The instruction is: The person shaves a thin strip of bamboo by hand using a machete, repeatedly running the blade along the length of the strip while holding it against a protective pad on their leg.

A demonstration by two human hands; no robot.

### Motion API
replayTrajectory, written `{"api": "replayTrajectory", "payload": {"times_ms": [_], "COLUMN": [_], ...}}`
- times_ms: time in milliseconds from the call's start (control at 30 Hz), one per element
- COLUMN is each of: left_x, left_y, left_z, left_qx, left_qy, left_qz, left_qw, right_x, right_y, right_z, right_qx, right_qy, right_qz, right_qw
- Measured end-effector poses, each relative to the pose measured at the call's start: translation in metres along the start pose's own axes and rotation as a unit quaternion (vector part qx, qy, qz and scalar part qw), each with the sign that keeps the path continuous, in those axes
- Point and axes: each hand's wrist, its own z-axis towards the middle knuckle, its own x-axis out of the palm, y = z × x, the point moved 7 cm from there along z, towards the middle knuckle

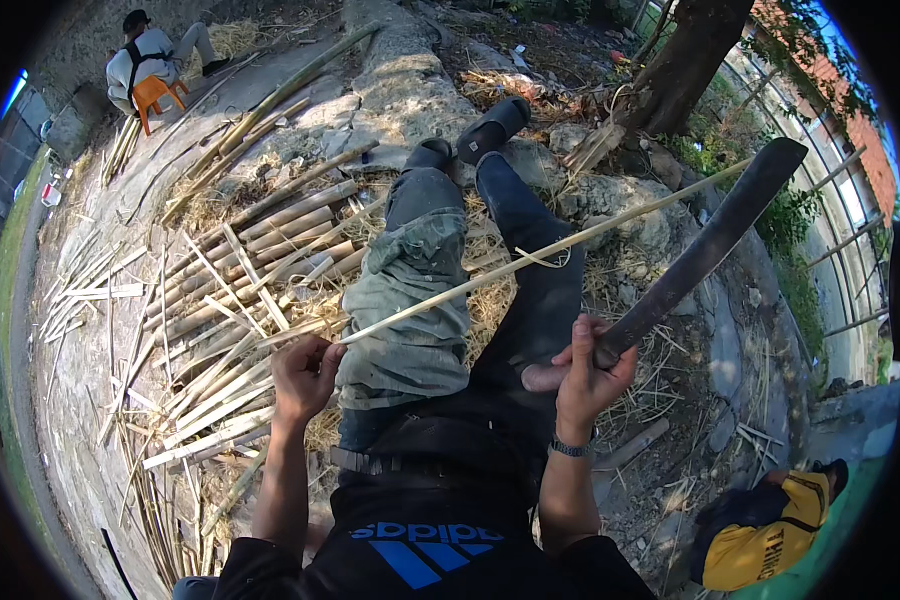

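My left hand (305, 375) is closed, pinching the near end of a long thin bamboo strip (450, 293). The strip slants up and to the right across my legs, its far end passing behind the machete's blade. A thin shaving (545, 259) curls off it about midway. In my right hand (592, 380) is a machete (695, 255), gripped by the handle, which the fingers mostly hide. Its dark, broad blade points up and to the right, apart from my left hand. I sit with both legs stretched forward.
Bamboo poles (270, 245) and split slats (220, 420) lie heaped to my left, with straw around them. Far left, a person (150, 55) sits on an orange chair (153, 92). Someone in a yellow top (785, 535) is at lower right. A tree trunk (692, 65) rises beyond rocks.
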Motion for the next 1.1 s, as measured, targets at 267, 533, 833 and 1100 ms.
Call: {"api": "replayTrajectory", "payload": {"times_ms": [267,533,833,1100], "left_x": [0.011,0.014,0.03,0.029], "left_y": [-0.02,-0.021,-0.033,-0.031], "left_z": [-0.058,-0.086,-0.08,-0.076], "left_qx": [0.125,0.186,0.238,0.237], "left_qy": [-0.031,-0.063,-0.068,-0.058], "left_qz": [0.093,0.148,0.16,0.169], "left_qw": [0.987,0.969,0.956,0.955], "right_x": [-0.023,-0.042,-0.051,-0.061], "right_y": [0.013,0.018,0.003,-0.004], "right_z": [-0.023,-0.041,-0.041,-0.031], "right_qx": [0.097,0.118,0.161,0.189], "right_qy": [0.011,-0.016,0.011,-0.016], "right_qz": [0.032,-0.008,-0.053,-0.062], "right_qw": [0.995,0.993,0.986,0.98]}}
